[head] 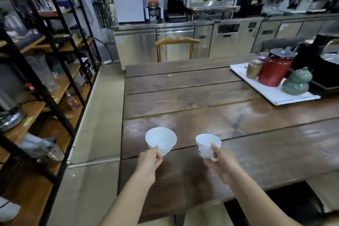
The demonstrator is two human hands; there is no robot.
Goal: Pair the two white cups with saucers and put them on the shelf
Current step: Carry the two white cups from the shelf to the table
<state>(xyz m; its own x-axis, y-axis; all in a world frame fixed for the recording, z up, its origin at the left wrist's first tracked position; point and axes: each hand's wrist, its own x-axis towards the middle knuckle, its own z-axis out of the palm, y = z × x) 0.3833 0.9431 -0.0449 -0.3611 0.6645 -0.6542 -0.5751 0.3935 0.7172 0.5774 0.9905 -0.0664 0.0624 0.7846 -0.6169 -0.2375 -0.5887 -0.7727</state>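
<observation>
Low in the middle of the frame, two white cups are held up over the near end of the wooden table (201, 97). The left hand (149, 159) pinches the left cup (161, 140) near its foot, mouth tipped toward the camera so the bare inside shows. The right hand (218, 158) grips the right cup (207, 145) low on its wall, thumb along the side; a dark printed mark shows on its left face. Both cups are clear of the tabletop, near each other but apart, at about the same height.

No saucers can be made out anywhere, so the pairing looks not yet begun. The shelf (45, 86), a black-framed rack with wooden boards, fills the left side of the frame, across a strip of floor from the table. It lies to the left of both hands, and the left hand is the nearer one. Its boards run away from the viewer toward the upper middle.

Much on the shelf is blurred glassware and wrapped goods, hard to name; whether saucers sit among them I cannot tell. Both forearms are cut off by the bottom edge. At the right, a white tray (271, 93) holds jars and a red pot (275, 71).
</observation>
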